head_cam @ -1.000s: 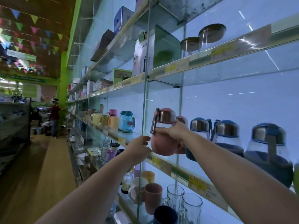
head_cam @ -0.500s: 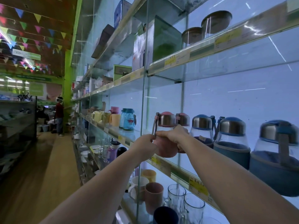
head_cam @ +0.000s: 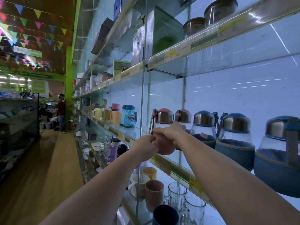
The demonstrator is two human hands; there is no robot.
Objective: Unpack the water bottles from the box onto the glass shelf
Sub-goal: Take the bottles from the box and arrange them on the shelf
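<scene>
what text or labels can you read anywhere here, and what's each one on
Nothing can be read clearly.
Yellow price tags on the glass shelf edge: print too small.
Tags on the shelf above: blurred.
White box up there: print illegible.
Sticker on a blue bottle: unreadable.
Light blue bottle: cartoon graphic, no legible words.
Hanging aisle sign: blurred.

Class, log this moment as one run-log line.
right hand: grips pink bottle | left hand: supports base | glass shelf: bottle at edge
</scene>
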